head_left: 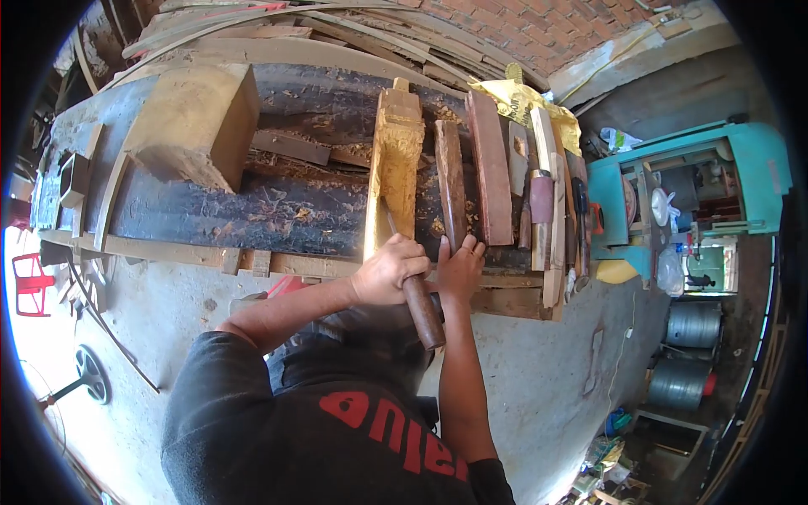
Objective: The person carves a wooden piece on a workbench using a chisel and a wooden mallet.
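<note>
My left hand (pixel 391 271) is wrapped around the brown wooden handle of a chisel (pixel 422 313). The thin metal blade points up and rests against the hollowed face of a yellow wood piece (pixel 400 151), which lies lengthwise away from me on the dark bench. Just to the right, my right hand (pixel 460 268) closes its fingers around the near end of a long brown wooden club (pixel 450 181). Wood chips lie around the yellow piece and the club.
A large wood block (pixel 198 122) sits on the bench (pixel 295 210) at left. Reddish board (pixel 491 172), hand tools and a yellow bag (pixel 526 105) lie at right. Planks are piled behind. A teal machine (pixel 757 168) and metal drums (pixel 692 324) stand farther right.
</note>
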`<state>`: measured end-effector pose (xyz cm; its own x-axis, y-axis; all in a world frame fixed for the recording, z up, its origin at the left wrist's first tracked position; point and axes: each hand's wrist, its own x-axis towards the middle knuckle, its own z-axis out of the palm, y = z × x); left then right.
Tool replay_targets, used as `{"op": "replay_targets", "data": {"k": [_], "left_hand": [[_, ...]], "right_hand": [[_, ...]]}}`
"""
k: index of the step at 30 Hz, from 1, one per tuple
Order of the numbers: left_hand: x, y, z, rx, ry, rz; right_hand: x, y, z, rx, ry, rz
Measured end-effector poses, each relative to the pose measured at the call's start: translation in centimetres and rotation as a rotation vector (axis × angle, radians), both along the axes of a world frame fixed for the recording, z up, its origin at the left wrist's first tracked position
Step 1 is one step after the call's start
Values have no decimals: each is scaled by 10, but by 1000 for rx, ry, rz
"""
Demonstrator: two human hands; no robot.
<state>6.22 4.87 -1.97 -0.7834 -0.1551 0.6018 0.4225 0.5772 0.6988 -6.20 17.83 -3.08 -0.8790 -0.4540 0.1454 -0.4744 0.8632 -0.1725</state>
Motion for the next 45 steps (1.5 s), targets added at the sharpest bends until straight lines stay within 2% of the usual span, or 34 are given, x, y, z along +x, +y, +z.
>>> {"op": "replay_targets", "data": {"k": [3,8,11,13,14,16,18,20,23,24,26,27,28,30,31,32,34,39,42,44,45], "left_hand": [[3,0,0,13,-61,-32],[-2,2,-10,-32,35,23],[1,0,-9,-28,38,16],[3,0,-5,3,15,8],[2,0,-5,7,22,8],[2,0,-6,63,23,7],[3,0,-3,75,7,1],[1,0,1,56,-35,-9],[-6,8,0,-71,-26,-17],[-6,11,3,-77,-28,-26],[-4,19,13,-83,-46,-98],[-3,21,21,-74,-44,-125],[-5,23,21,-76,-45,-132],[-12,22,22,-9,-74,-133],[-16,20,23,16,-70,-101],[-20,16,24,11,-68,-109],[-27,6,27,44,-69,-99],[-39,-8,27,123,-15,-140],[-38,-11,28,170,-87,-166],[-39,-12,31,200,-89,-166],[-39,-13,31,203,-92,-167]], "right_hand": [[1,0,0,6,-2,9],[-1,5,0,-12,6,52],[-6,21,-5,-133,-17,159],[-4,32,1,-311,-64,310],[1,38,2,-307,-58,312],[23,49,12,-663,-283,135],[36,82,11,-762,-514,-29],[75,88,51,-1049,-474,-17],[97,100,73,-1202,-317,91],[103,105,81,-1209,-313,82],[109,118,93,-1033,-121,349],[119,120,93,-1120,-213,378],[127,119,92,-1123,-210,371],[143,117,94,-1342,-353,354],[141,119,92,-1159,-306,254],[141,122,88,-1163,-299,249],[137,128,77,-1133,-370,40],[142,127,94,-1120,-357,163],[143,126,102,-1061,-180,356],[147,120,107,-1191,-202,360],[140,124,97,-1034,-196,362]]}}
